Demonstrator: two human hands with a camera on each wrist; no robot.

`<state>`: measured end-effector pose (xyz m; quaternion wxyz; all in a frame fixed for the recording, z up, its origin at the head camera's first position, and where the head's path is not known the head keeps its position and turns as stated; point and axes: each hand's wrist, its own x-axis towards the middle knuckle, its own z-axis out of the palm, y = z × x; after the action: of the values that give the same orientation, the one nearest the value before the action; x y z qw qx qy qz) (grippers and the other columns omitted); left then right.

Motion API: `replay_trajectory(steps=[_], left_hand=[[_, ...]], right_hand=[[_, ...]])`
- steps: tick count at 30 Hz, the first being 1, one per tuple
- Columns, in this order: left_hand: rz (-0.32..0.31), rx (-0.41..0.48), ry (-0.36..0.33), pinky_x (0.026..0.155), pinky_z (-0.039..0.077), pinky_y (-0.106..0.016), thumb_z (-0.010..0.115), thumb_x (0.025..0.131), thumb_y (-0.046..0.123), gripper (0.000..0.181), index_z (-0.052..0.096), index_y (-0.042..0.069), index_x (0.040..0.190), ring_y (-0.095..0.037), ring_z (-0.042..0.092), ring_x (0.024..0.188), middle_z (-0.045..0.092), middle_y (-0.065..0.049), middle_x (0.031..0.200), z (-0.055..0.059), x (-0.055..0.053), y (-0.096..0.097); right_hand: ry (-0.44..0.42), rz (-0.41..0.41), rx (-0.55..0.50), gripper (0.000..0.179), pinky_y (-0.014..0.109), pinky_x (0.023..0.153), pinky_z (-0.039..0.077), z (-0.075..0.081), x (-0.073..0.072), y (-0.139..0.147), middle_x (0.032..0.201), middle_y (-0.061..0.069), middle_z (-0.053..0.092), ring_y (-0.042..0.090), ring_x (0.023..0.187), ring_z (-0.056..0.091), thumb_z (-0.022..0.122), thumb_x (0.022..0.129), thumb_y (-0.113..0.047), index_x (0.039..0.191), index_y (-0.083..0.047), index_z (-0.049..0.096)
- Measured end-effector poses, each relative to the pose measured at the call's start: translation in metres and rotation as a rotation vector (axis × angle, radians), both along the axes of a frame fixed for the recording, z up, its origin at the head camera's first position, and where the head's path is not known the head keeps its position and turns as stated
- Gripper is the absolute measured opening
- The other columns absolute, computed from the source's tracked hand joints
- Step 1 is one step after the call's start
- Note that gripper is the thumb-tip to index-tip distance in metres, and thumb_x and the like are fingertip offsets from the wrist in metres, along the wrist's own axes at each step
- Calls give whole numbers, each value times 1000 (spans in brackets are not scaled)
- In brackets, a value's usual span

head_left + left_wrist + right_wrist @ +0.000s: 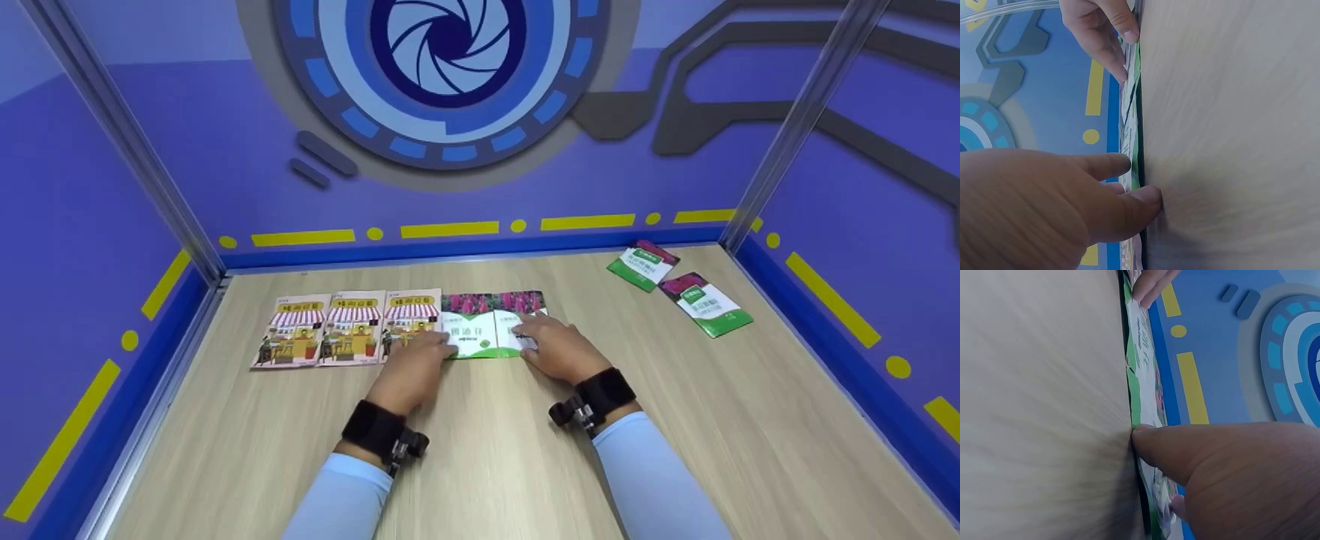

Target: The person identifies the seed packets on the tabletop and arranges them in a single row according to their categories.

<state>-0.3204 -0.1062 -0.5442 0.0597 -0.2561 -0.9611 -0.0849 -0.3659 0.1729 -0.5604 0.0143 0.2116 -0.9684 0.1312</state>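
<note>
Five flat packets make a row on the table, edge to edge: three pink ones with a striped awning picture, then two green-and-white seed packets with magenta flowers. My left hand point(412, 371) rests at the seam between the last pink packet point(412, 315) and the first seed packet point(471, 330), its fingertips on the seed packet's left side. On the second seed packet point(508, 339) lie the fingers of my right hand point(562, 351), the thumb at its lower edge. In the right wrist view that thumb point(1148, 439) touches the green border.
Two more seed packets lie apart on the right: one point(643, 265) near the back wall, the other point(706, 304) tilted in front of it. Purple-blue panels point(202, 150) wall the wooden table point(487, 450) at the back and sides.
</note>
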Motion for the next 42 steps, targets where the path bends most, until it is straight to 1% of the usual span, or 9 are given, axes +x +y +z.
replay_trajectory(steps=[4,10,17,23,26,30,35,39,42], left_hand=[[0,7,1,90,27,-61,59,71,-11,60,57,18,123,-27,34,122,43,-6,133,1,0,0],[1,10,11,89,26,-63,57,74,-10,57,58,18,123,-27,34,122,43,-6,133,0,0,-2],[4,13,1,90,26,-62,58,71,-10,60,57,19,124,-26,33,123,42,-5,134,0,0,-5],[1,27,6,89,27,-62,62,71,-8,58,58,18,122,-27,34,122,43,-7,133,-3,-2,-6],[13,26,-2,89,27,-62,63,71,-8,58,58,18,122,-27,34,122,43,-8,132,-2,-2,-5],[26,26,-7,90,26,-61,61,73,-8,56,58,18,123,-27,33,122,43,-9,132,-1,-1,-2],[18,31,-7,91,25,-61,62,69,-10,61,58,18,123,-28,32,122,43,-9,132,-1,-1,1],[17,24,-19,92,24,-61,62,67,-11,64,58,19,123,-28,31,123,42,-9,133,0,-1,1],[23,23,-28,92,24,-61,61,69,-11,62,58,20,123,-27,30,124,41,-8,134,1,-1,1]], right_hand=[[0,4,-8,46,59,94,24,0,-2,-1,137,-1,40,21,127,29,62,85,-33,129,-27,51],[13,25,-18,46,46,99,25,1,-3,-3,134,-1,43,18,125,31,63,85,-33,128,-24,53],[1,68,-40,44,52,98,22,2,-3,-4,136,0,41,24,126,30,62,86,-31,127,-21,54],[7,73,-67,43,55,97,23,3,-7,0,136,-1,41,23,126,30,63,85,-33,125,-21,56],[-1,67,-76,43,51,98,24,6,-9,6,136,2,41,22,127,28,62,86,-33,126,-19,55],[-21,22,-136,44,41,100,24,12,-14,19,136,5,41,21,126,28,62,86,-31,127,-17,54],[-44,-68,-205,43,43,100,25,18,-24,47,136,9,40,26,124,32,61,87,-28,127,-12,54],[-74,-152,-184,43,46,99,25,18,-36,79,132,11,42,30,122,34,61,86,-28,125,-10,53],[-79,-202,-134,44,47,98,26,16,-47,102,130,12,44,31,121,35,59,88,-29,126,-9,52]])
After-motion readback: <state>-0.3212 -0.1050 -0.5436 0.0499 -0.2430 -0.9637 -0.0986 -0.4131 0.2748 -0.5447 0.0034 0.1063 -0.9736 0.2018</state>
